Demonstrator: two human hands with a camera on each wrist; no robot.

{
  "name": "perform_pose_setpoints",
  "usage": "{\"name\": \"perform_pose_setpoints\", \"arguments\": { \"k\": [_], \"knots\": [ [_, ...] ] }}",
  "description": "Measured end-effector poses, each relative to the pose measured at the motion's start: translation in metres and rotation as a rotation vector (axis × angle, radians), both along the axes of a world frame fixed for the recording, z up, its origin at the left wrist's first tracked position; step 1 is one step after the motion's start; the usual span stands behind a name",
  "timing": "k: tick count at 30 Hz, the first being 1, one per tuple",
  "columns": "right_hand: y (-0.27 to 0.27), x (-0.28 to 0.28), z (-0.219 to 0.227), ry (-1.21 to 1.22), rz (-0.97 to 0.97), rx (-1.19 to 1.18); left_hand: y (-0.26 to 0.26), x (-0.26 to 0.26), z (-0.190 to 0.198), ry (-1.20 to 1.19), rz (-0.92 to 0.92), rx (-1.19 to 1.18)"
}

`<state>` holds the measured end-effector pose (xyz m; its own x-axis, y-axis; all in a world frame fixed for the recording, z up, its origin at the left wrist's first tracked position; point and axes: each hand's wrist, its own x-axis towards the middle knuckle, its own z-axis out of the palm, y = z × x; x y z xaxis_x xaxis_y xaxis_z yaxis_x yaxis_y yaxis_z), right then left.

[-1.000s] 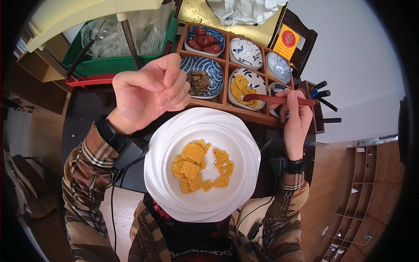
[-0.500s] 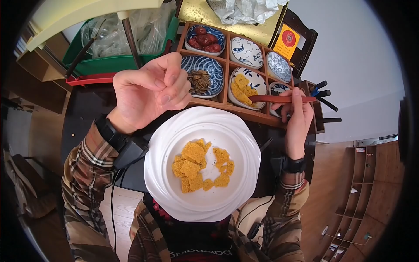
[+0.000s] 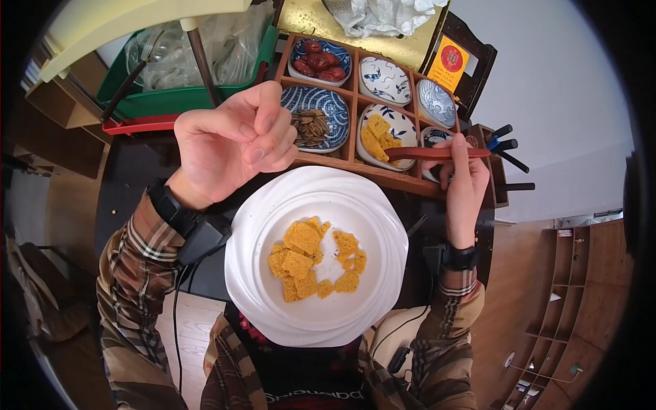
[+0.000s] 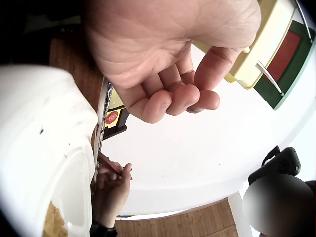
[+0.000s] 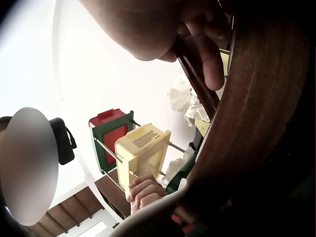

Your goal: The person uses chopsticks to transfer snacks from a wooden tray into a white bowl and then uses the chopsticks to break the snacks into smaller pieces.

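Note:
In the head view my right hand (image 3: 467,181) grips the handle of a reddish-brown wooden spoon (image 3: 437,153). The spoon's far end dips into a leaf-patterned dish (image 3: 387,114), against the yellow crispy pieces (image 3: 377,139) there. The right wrist view shows the spoon (image 5: 195,74) running along the fingers. My left hand (image 3: 232,140) is raised over the near left side of the box, fingers loosely curled, nothing held. Below both hands stands a white bowl (image 3: 249,225) with broken yellow crisps (image 3: 301,256) in it.
A wooden compartment box (image 3: 403,183) holds patterned dishes, with red dates (image 3: 318,63) in one and striped seeds (image 3: 311,128) in another. Behind my left hand stands a green bin (image 3: 123,85) with plastic bags. Black-handled tools (image 3: 506,145) stick out at the right.
The spoon's end has shifted slightly right within the dish of yellow pieces and now lies near its right side. My left hand and the bowl stay nearly still.

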<state>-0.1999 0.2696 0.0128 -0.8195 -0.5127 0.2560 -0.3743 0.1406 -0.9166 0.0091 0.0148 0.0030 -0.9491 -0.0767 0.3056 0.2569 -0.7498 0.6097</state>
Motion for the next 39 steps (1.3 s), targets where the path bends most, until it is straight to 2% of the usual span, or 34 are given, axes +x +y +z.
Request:
{"name": "perform_pose_setpoints", "arguments": {
  "k": [25,30,39],
  "knots": [
    [0.000,0.004,0.002,0.070,-0.021,-0.008,0.003,-0.001,0.002,-0.015,0.041,-0.036],
    [0.005,0.007,0.003,0.218,0.091,-0.102,0.002,0.000,0.002,-0.019,0.040,-0.030],
    [0.008,0.012,0.002,0.274,0.198,-0.095,0.001,0.000,0.000,-0.013,0.014,-0.002]
  ]
}}
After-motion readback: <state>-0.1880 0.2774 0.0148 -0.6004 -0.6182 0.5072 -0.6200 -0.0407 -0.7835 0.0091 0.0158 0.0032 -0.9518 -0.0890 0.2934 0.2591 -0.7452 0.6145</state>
